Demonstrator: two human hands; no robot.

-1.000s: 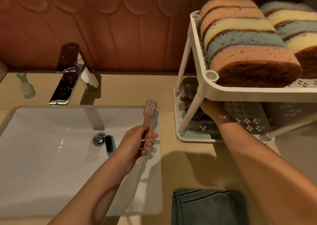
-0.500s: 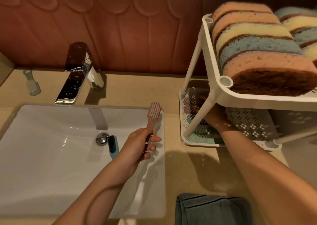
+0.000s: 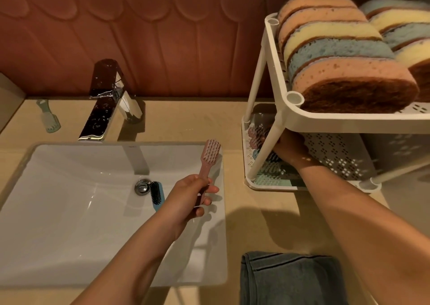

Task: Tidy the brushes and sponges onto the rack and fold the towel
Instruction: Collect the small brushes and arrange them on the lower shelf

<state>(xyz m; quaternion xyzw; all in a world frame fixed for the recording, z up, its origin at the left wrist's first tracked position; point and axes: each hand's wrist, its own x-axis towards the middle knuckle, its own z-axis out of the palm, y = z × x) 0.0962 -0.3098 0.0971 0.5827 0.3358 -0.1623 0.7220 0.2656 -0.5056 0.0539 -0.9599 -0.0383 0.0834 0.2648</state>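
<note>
The left hand (image 3: 187,198) grips the handle of a pink plastic brush with white bristles (image 3: 210,150), held upright above the right edge of the white rectangular sink (image 3: 69,211). The right hand (image 3: 292,152) is inside the lower shelf of the white plastic two-level rack (image 3: 349,121), near several brushes (image 3: 270,173) lying there; its fingers are hidden behind the post, so their state cannot be told. Colourful oval sponges (image 3: 337,55) stand in rows on the upper shelf. A blue brush with black bristles (image 3: 157,195) lies in the sink beside the drain. A pale green brush (image 3: 48,118) lies on the beige counter (image 3: 186,123), left of the chrome faucet (image 3: 109,102). A dark grey towel (image 3: 288,279) lies at the counter's near edge.
</note>
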